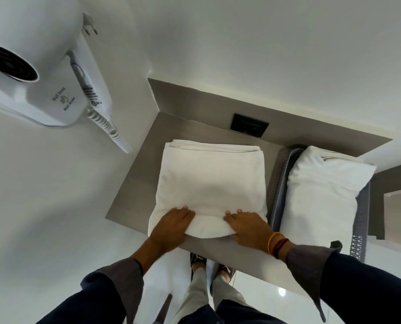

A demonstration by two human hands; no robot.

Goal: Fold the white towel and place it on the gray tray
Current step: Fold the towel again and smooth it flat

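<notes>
White walls corner a grey countertop (134, 183). Left hand (171, 226) and right hand (248, 226) each grip the near folded edge of the thick white terry towel (211, 183), fingers on top. It lies folded square, just left of the grey perforated plastic tray (276, 190), which already holds another folded white towel (321, 195).
</notes>
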